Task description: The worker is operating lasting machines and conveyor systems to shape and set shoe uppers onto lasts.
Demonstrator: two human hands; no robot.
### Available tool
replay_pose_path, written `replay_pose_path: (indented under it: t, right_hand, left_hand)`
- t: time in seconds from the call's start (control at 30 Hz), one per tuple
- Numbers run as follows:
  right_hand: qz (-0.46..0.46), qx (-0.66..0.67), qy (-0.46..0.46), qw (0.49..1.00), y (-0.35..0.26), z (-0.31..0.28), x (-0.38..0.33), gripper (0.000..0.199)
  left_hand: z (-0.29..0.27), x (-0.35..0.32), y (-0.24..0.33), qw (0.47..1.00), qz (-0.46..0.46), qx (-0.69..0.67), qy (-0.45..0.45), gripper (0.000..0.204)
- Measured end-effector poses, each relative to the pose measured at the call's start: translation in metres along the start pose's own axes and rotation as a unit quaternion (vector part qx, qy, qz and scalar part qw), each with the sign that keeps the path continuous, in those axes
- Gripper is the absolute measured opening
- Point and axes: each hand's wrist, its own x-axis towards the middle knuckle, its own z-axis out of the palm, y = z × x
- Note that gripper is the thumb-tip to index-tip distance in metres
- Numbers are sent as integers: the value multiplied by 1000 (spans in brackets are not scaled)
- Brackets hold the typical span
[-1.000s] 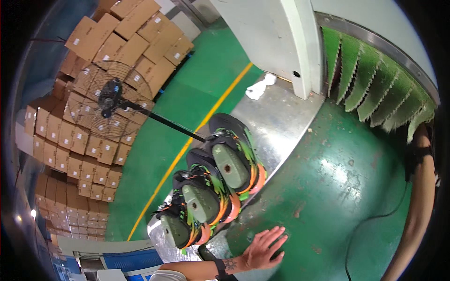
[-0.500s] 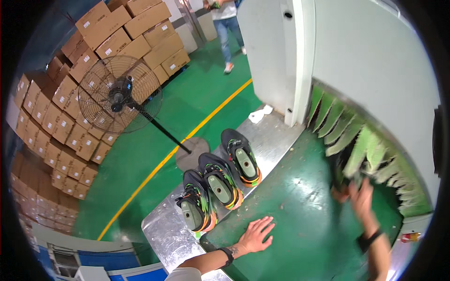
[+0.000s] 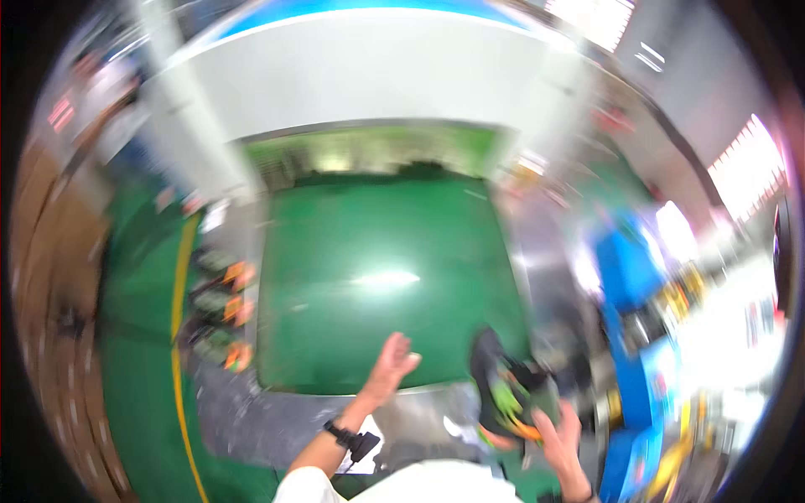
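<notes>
My right hand [image 3: 560, 440] grips the heel end of a black shoe [image 3: 501, 387] with green and orange parts, at the near right corner of the green belt [image 3: 381, 306]. The shoe's toe points away from me. My left hand [image 3: 390, 370] is over the belt's near edge, holding nothing, with its fingers stretched out and the thumb apart. At the left, three black, green and orange shoes stand in a row on the metal ledge: a far shoe [image 3: 214, 258], a middle shoe [image 3: 210, 299] and a near shoe [image 3: 216, 344]. Motion blurs the whole view.
Ahead, a white machine housing [image 3: 360, 75] spans the belt, with a green strip curtain [image 3: 377, 147] across its opening. Metal ledges border the belt. Blue equipment [image 3: 625, 260] stands at the right. A person [image 3: 109, 109] is at the far left, near stacked boxes [image 3: 50, 335].
My view has swung to the right. My right hand has come away from the strip curtain and now holds a shoe near me. My left hand has shifted to the belt's near edge.
</notes>
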Motion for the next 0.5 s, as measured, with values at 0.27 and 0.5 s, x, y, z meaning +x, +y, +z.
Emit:
replay_pose_path:
  t: [0.27,0.5]
  right_hand:
    - [-54,33,-113,992,15,-42,-87,66]
    - [-36,240,5,970,127,-155,-158,72]
  left_hand:
    - [161,-64,50,896,-53,-272,-346,81]
    - [267,-145,-14,949,-148,58,-274,65]
